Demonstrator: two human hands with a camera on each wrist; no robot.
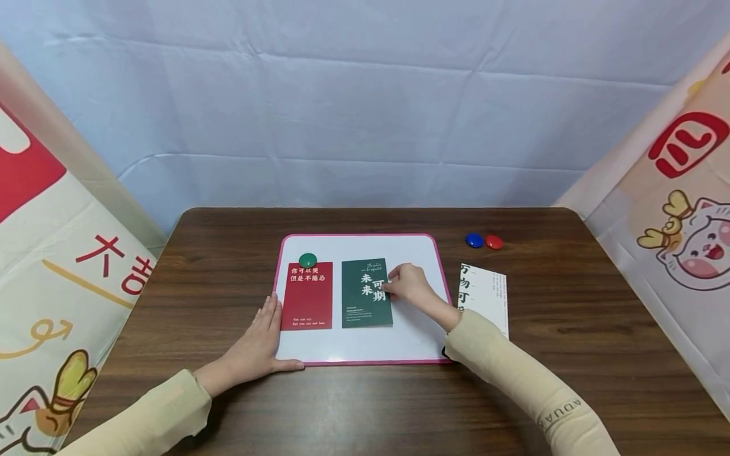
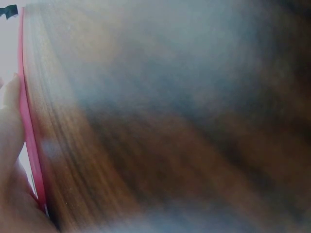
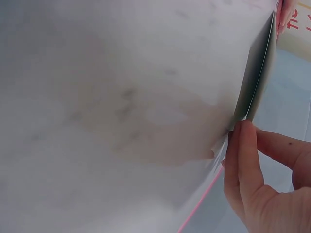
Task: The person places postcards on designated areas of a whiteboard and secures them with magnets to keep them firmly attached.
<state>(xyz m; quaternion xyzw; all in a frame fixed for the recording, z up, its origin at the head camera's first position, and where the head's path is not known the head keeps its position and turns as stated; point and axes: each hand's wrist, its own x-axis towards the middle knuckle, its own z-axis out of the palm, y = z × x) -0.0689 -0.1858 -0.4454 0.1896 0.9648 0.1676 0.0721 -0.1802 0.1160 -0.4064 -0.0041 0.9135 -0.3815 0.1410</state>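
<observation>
A whiteboard (image 1: 365, 348) with a pink frame lies on the table. Its lower left corner is steadied by my left hand (image 1: 259, 345), fingers straight along the left edge and thumb along the bottom edge. My right hand (image 1: 410, 284) pinches the right edge of a dark green card (image 1: 359, 304) with white lettering, over the middle of the board. In the right wrist view, that green card (image 3: 255, 77) appears nearly edge-on between thumb and fingers. To its left is a red card (image 1: 308, 301), with a round green magnet (image 1: 308, 259) over its top edge.
A white card (image 1: 492, 294) with black lettering lies right of the board, partly hidden by the right forearm. Behind it sit a round blue magnet (image 1: 474, 240) and a round red magnet (image 1: 493, 241), side by side. Printed cloths hang at both sides of the wooden table (image 1: 536, 234).
</observation>
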